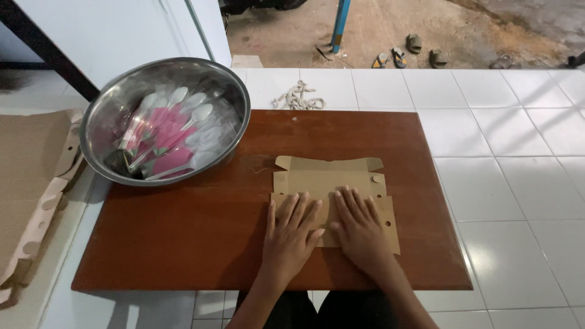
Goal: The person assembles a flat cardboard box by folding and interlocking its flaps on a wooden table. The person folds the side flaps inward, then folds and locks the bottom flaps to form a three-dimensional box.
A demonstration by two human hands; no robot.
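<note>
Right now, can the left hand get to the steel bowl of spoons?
Probably yes. The left hand lies flat on the cardboard blank, and only bare wooden board shows between it and the steel bowl, up and to its left. Nothing blocks the way.

Head view. Left hand [291, 234] and right hand [359, 228] lie flat, palms down and fingers spread, side by side on a flattened brown cardboard box blank [332, 183] with small round holes along its right flap. The blank rests on a reddish-brown wooden surface [183, 244] set over a white tiled floor [512, 170]. At upper left, a steel bowl [234, 91] overlapping the surface's corner holds wrapped plastic spoons with pink napkins [167, 137]. Further cardboard sheets [30, 176] lie at far left; a coil of rope [298, 96] lies beyond the surface.
</note>
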